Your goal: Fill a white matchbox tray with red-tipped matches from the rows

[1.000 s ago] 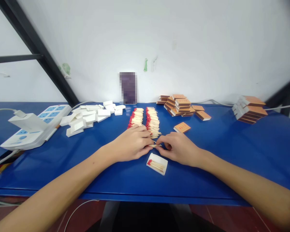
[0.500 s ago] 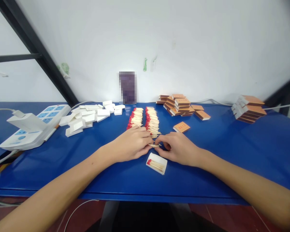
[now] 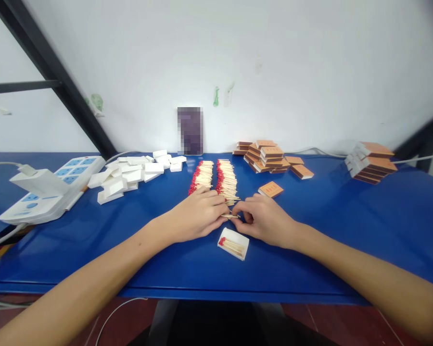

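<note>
Between my left hand (image 3: 202,214) and my right hand (image 3: 261,218) is a small bunch of matches (image 3: 231,216), pinched at both ends. The heads of these matches are hidden by my left fingers. Just below lies a white matchbox tray (image 3: 242,255) with several red-headed matches (image 3: 233,246) in it. Beyond my hands, two rows of matches, a left row (image 3: 204,174) and a right row (image 3: 228,178), lie with red heads to the left. The near end of the left row is partly covered by my left hand.
White matchbox trays (image 3: 130,173) are heaped at the left beside a power strip (image 3: 54,192). Orange matchbox sleeves (image 3: 269,156) are piled at the back, one sleeve (image 3: 270,189) lying closer. More matchboxes (image 3: 373,163) are stacked at the right. A pixelated dark rectangle (image 3: 190,130) stands against the wall.
My hands stay almost in the same place, both still on the bunch of matches. The matches between my fingers look slightly more closely lined up.
</note>
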`<state>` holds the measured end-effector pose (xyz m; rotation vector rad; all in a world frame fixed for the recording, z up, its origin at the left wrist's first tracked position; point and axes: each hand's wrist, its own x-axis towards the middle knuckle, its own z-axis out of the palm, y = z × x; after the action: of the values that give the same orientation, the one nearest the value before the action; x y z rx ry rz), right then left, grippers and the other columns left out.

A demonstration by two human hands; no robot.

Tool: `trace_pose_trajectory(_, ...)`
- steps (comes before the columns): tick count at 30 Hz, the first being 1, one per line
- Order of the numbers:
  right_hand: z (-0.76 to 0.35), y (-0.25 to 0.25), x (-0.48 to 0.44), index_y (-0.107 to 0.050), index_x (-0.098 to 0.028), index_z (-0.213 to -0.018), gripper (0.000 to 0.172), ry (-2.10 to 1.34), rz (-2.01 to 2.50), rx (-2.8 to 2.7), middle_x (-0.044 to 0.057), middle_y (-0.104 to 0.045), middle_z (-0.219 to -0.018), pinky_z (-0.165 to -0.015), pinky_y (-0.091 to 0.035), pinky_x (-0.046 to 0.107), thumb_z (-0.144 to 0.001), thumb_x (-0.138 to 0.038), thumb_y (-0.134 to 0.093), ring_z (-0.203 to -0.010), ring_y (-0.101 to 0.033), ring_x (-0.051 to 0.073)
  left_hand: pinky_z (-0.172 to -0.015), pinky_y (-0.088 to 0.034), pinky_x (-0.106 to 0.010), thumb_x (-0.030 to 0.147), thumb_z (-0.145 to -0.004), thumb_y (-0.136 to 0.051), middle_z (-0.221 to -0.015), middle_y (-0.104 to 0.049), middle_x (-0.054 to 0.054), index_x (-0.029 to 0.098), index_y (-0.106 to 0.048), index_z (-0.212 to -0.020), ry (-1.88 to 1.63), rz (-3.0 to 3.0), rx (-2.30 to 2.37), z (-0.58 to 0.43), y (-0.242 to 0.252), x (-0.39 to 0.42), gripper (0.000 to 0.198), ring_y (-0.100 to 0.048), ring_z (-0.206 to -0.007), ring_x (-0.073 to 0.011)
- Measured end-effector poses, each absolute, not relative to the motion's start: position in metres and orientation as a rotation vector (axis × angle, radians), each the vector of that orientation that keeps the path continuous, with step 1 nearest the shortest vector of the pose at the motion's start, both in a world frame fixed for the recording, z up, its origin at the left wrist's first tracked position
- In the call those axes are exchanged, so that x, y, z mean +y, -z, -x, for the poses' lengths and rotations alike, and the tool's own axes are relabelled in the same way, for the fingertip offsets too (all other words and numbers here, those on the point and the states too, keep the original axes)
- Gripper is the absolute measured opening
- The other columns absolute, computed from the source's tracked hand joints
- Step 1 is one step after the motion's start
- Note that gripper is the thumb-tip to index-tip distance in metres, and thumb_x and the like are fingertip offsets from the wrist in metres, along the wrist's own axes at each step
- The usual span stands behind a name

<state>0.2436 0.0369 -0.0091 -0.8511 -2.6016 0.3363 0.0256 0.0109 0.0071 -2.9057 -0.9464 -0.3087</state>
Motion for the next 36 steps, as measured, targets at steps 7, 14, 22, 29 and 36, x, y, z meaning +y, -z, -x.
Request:
trace_pose_trajectory(7, -0.245, -0.001, 0.028, -0.057, -0.018, -0.07, 0.009, -0.662, 0.867, -2.367, -0.009, -0.046, -0.049, -0.053, -0.034, 0.021, -0.078, -0.016, -0.061, -0.044, -0.041, 0.006, -0.083, -0.04, -0.035, 0.024, -0.104, -0.037, -0.095, -0.063, -0.008, 0.015, -0.062, -0.102, 0.426, 2.885, -0.92, -0.027, -0.018, 0.005, 0.027, -0.055, -0.089, -0.0209)
trace_pose_trajectory(14, -0.252, -0.008, 0.02, -0.05, -0.019, -0.066, 0.012, -0.616, 0.572, -2.543, -0.006, -0.05, -0.053, -0.054, -0.034, 0.022, -0.074, -0.016, -0.058, -0.051, -0.045, 0.009, -0.085, -0.04, -0.031, 0.023, -0.101, -0.049, -0.093, -0.064, -0.003, 0.02, -0.066, -0.103, 0.491, 3.232, -0.972, -0.031, -0.022, -0.005, 0.017, -0.056, -0.091, -0.0175)
trace_pose_trajectory(22, -0.253, -0.004, 0.02, -0.045, -0.02, -0.066, 0.015, -0.522, 0.491, -2.677, -0.006, -0.048, -0.054, -0.06, -0.033, 0.027, -0.074, -0.019, -0.058, -0.052, -0.042, 0.01, -0.087, -0.04, -0.031, 0.022, -0.098, -0.054, -0.088, -0.063, -0.001, 0.021, -0.066, -0.1, 0.489, 3.244, -0.949, -0.035, -0.023, -0.007, 0.013, -0.056, -0.09, -0.0169)
trace_pose_trajectory(29, -0.253, -0.003, 0.02, -0.041, -0.021, -0.067, 0.021, -0.538, 0.444, -2.7, -0.006, -0.045, -0.057, -0.061, -0.033, 0.027, -0.079, -0.023, -0.058, -0.053, -0.041, 0.009, -0.082, -0.04, -0.031, 0.02, -0.092, -0.062, -0.085, -0.061, 0.0, 0.021, -0.068, -0.092, 0.503, 3.224, -0.927, -0.035, -0.023, -0.007, 0.007, -0.055, -0.084, -0.0158)
trace_pose_trajectory(36, -0.254, -0.002, 0.02, -0.041, -0.02, -0.069, 0.022, -0.548, 0.431, -2.704, -0.006, -0.045, -0.059, -0.062, -0.031, 0.026, -0.078, -0.025, -0.061, -0.055, -0.04, 0.009, -0.079, -0.041, -0.031, 0.017, -0.089, -0.062, -0.084, -0.061, -0.002, 0.021, -0.07, -0.091, 0.56, 3.226, -0.884, -0.034, -0.018, -0.005, 0.009, -0.056, -0.083, -0.0172)
